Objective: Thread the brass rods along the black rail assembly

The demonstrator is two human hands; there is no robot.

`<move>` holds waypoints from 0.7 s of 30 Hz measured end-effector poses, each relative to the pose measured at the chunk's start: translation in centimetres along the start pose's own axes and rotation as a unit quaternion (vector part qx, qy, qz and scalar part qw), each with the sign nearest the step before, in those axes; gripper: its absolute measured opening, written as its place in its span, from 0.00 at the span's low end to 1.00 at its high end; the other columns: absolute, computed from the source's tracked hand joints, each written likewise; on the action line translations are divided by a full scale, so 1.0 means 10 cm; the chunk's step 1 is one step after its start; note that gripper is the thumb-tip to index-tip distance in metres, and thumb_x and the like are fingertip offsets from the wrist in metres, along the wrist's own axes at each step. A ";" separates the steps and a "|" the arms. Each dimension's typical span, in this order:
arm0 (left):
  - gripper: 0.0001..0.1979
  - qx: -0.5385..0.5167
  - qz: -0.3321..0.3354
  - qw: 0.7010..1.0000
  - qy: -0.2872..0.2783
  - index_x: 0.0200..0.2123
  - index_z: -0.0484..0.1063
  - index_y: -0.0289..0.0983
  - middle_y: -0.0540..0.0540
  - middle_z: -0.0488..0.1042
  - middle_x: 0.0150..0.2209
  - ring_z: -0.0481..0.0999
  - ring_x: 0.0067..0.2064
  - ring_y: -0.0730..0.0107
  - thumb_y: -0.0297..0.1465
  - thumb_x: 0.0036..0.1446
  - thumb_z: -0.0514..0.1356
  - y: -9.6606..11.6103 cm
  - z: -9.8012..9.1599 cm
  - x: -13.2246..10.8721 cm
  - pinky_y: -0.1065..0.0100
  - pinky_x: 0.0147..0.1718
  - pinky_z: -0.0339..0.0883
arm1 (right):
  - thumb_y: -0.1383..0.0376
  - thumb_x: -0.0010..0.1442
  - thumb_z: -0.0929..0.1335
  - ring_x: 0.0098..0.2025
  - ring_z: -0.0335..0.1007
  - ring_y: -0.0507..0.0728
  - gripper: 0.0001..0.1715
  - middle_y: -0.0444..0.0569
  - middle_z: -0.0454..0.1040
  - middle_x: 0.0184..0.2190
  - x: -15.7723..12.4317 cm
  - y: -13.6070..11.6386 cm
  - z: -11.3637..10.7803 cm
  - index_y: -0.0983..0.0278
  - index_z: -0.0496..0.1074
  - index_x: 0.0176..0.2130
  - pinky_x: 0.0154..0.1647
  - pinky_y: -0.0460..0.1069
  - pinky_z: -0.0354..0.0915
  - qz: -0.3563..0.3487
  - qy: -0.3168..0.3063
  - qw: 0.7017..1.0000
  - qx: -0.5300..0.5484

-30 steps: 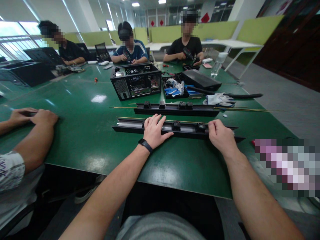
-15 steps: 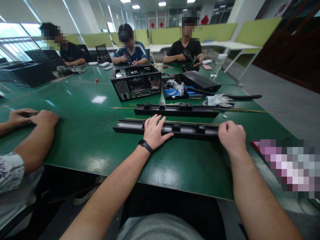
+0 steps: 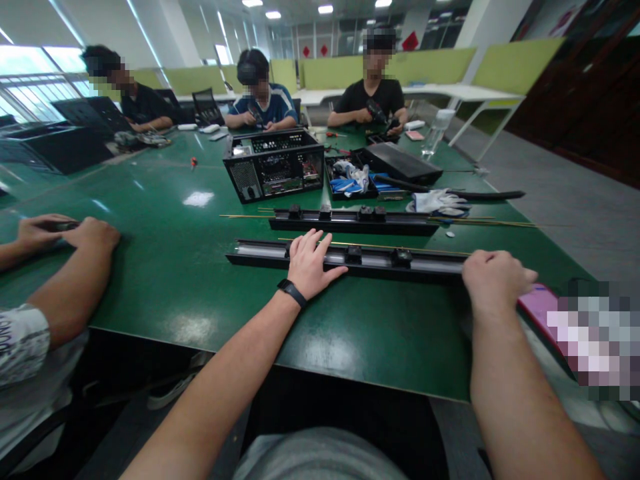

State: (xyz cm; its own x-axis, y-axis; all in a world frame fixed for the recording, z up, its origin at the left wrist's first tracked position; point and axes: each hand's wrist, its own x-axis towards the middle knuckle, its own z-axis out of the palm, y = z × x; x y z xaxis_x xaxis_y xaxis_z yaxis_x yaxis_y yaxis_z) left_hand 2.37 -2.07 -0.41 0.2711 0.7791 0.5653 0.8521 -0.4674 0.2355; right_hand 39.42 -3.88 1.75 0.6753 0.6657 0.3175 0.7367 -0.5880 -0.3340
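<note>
My left hand [image 3: 311,268] lies spread over the nearer long black channel [image 3: 380,268], its fingers apart and partly covering one of the small black blocks [image 3: 354,255] seated in it. Along the channel's far edge runs a thin brass-coloured rod [image 3: 370,246]. My right hand [image 3: 496,281] is closed in a fist at the right end of the channel, round the end of that rod; the grip itself is hidden by the fingers. Behind lies a second black channel [image 3: 325,225] with several blocks and more thin rods [image 3: 487,221] beside it.
On the green table [image 3: 165,280] stand an open computer case [image 3: 275,167], a tray with gloves [image 3: 350,180], white gloves [image 3: 437,202] and a clear bottle [image 3: 437,133]. A pink, partly blurred object [image 3: 543,300] lies right. Several co-workers sit around; one's hands [image 3: 75,233] are at left.
My right hand has moved to the right, and the thin rod has slid rightward along the channel with it. My left hand stays in place on the channel.
</note>
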 end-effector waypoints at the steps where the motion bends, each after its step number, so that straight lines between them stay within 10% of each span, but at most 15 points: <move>1: 0.40 0.000 0.000 1.000 0.000 0.68 0.71 0.38 0.34 0.71 0.70 0.64 0.75 0.42 0.51 0.59 0.73 0.00 0.00 0.00 0.45 0.74 0.53 | 0.60 0.68 0.56 0.53 0.69 0.78 0.36 0.80 0.77 0.48 0.01 0.00 0.00 0.81 0.81 0.54 0.51 0.65 0.61 0.023 0.005 1.000 0.001; 21: 0.41 -0.004 -0.006 1.000 -0.009 0.68 0.71 0.38 0.33 0.71 0.70 0.64 0.75 0.42 0.50 0.58 0.74 0.00 -0.05 -0.01 0.44 0.73 0.54 | 0.62 0.68 0.60 0.63 0.67 0.78 0.34 0.79 0.72 0.60 0.01 -0.06 -0.13 0.79 0.78 0.61 0.57 0.65 0.64 0.165 0.005 0.985 0.040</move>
State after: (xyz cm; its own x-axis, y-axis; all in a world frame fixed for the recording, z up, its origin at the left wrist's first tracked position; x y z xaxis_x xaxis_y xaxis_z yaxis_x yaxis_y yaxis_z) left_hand 2.15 -2.34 -0.05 0.2697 0.7917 0.5482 0.8513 -0.4621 0.2485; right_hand 39.09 -4.11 3.16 0.8784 0.4392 0.1885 0.4717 -0.7333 -0.4897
